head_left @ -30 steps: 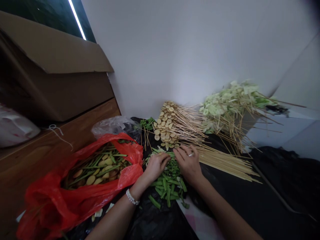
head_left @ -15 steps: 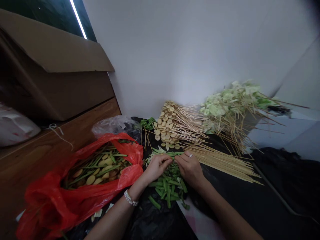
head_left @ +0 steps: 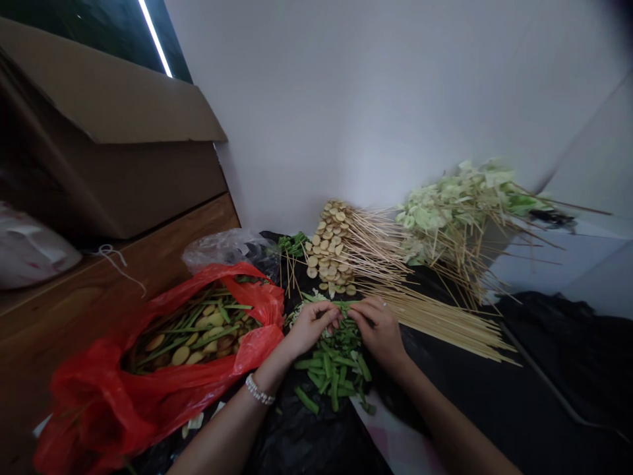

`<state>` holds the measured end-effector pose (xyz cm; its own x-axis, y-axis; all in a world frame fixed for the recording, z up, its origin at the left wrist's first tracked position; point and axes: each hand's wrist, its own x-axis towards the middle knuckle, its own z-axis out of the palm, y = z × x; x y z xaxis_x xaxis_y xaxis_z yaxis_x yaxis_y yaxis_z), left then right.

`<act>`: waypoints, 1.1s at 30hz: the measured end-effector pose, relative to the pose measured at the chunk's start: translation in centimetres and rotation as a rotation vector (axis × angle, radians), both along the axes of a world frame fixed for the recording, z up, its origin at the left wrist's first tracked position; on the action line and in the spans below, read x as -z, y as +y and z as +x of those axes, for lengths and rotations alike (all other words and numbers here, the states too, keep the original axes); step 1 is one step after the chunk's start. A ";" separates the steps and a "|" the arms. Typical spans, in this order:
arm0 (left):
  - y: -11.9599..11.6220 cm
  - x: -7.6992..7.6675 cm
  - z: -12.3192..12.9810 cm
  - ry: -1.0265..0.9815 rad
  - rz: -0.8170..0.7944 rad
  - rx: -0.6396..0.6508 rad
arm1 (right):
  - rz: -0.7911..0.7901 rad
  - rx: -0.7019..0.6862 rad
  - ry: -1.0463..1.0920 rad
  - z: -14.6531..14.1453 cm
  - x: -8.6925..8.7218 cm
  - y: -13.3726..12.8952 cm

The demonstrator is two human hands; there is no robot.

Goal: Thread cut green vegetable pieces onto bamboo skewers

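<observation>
My left hand (head_left: 310, 328), with a beaded bracelet (head_left: 259, 389) at its wrist, pinches a green bean (head_left: 342, 306) between thumb and fingers. Fingers bent, my right hand (head_left: 380, 331) grips the same bean from the other side; a ring shows on it. Part of the bean is hidden by the fingers. Right below both hands lies a heap of cut green bean pieces (head_left: 336, 376) on black plastic (head_left: 316, 439). Skewered potato slices (head_left: 327, 247) are stacked just beyond the hands.
Left of me is a red plastic bag (head_left: 106, 402) with potato slices and long beans. Bare bamboo skewers (head_left: 445, 323) lie to the right, with skewered cabbage (head_left: 459, 191) behind them. Skewered greens (head_left: 293, 244) sit beside the potatoes. A cardboard box (head_left: 158, 178) stands far left.
My right hand has turned and shifted slightly right, its fingers drawing a little apart from the left. The left hand moves little. The heap stays the same.
</observation>
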<state>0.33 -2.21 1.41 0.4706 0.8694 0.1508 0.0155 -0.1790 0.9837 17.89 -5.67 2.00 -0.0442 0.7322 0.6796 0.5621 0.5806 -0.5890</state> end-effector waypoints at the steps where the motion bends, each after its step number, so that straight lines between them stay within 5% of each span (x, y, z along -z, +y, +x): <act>1: 0.0 -0.1 -0.1 0.024 0.001 0.011 | -0.024 0.000 0.051 0.1 0.0 0.0; 8: 0.9 0.2 -0.9 0.200 -0.037 -0.031 | -0.243 0.110 0.551 2.0 -0.6 1.2; 16: 1.4 0.9 -2.0 0.593 0.275 -0.241 | -0.400 -0.090 0.840 1.8 -0.4 1.6; 21: 1.3 0.7 -1.4 0.357 0.267 -0.203 | -0.457 -0.162 0.861 1.0 0.3 1.6; 28: -0.1 0.0 -0.3 0.222 0.027 0.169 | -0.470 -0.204 0.817 0.6 0.8 1.6; 33: -0.4 0.1 0.4 0.130 -0.062 0.164 | -0.498 -0.227 0.732 0.2 0.7 1.3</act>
<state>0.69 -2.57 1.29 0.6186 0.7852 0.0279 0.1185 -0.1284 0.9846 18.08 -4.37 1.31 0.0948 0.9747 0.2024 -0.1466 0.2147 -0.9656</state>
